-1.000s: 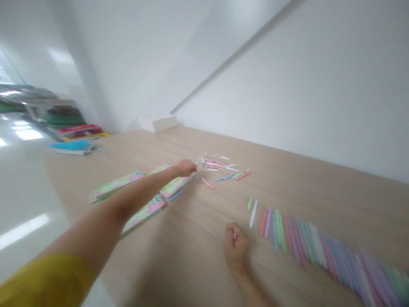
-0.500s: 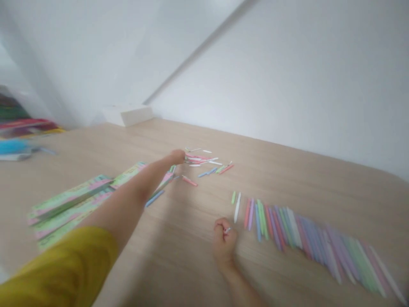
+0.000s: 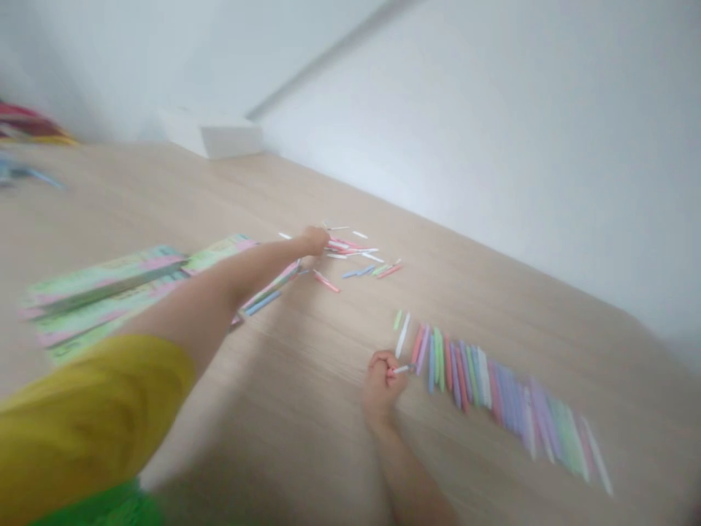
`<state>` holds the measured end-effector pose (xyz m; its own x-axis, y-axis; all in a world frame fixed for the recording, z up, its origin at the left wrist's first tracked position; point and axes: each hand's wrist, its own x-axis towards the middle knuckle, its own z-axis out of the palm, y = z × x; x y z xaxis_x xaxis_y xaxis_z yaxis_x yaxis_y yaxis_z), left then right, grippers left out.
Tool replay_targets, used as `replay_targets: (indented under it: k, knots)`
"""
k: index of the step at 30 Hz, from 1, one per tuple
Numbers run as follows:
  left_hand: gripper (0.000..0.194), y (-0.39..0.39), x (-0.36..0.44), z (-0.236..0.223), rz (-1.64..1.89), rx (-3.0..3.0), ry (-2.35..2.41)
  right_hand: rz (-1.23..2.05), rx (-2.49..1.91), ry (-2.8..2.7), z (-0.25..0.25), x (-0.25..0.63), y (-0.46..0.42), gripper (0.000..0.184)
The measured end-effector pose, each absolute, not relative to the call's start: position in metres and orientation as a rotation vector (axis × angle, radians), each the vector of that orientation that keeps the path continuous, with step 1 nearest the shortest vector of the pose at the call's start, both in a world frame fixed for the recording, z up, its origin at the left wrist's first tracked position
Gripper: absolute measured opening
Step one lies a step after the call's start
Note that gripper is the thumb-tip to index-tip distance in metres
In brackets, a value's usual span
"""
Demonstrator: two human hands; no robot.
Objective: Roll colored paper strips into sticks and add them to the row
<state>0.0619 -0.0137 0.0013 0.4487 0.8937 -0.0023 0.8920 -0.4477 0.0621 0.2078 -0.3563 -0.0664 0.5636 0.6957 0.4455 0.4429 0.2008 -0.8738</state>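
My left hand (image 3: 316,240) reaches far across the table to a loose heap of thin, pen-like sticks (image 3: 350,248), mostly pink and white. It touches the heap's left edge; its fingers are blurred and turned away. My right hand (image 3: 382,380) rests near the middle of the table, fingers curled round a small stick (image 3: 402,369) with a pink part and a pale shaft ending in a dark tip. Beside it, a row of coloured sticks (image 3: 476,376) in pink, purple, blue, green and white lies side by side, running down to the right. Their exact kind is too blurred to tell.
Several flat green-and-pink printed packs (image 3: 109,281) lie under and beyond my left arm. Blue sticks (image 3: 263,303) and a pink stick (image 3: 327,282) lie nearby. A white box (image 3: 219,139) stands at the back against the wall. Blurred red and blue things (image 3: 33,124) are far left.
The view has shifted, so the table and things on it sit higher in the picture. The stick in my right hand now sticks out farther to the right. My left hand stays at the heap.
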Motion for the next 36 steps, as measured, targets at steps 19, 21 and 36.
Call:
replay_targets:
  k: [19, 21, 36]
  knots:
    - [0.032, 0.014, 0.101, -0.003, 0.011, 2.978, 1.342, 0.185, -1.356, -1.193, -0.067, 0.206, -0.360, 0.023]
    - [0.028, 0.008, 0.101, -0.006, 0.038, 2.983, 1.350, 0.176, -1.360, -1.208, -0.065, 0.206, -0.361, 0.023]
    - [0.035, -0.154, 0.052, 0.052, 0.229, 2.952, 1.258, 0.059, -1.384, -1.394, -0.075, 0.211, -0.360, 0.022]
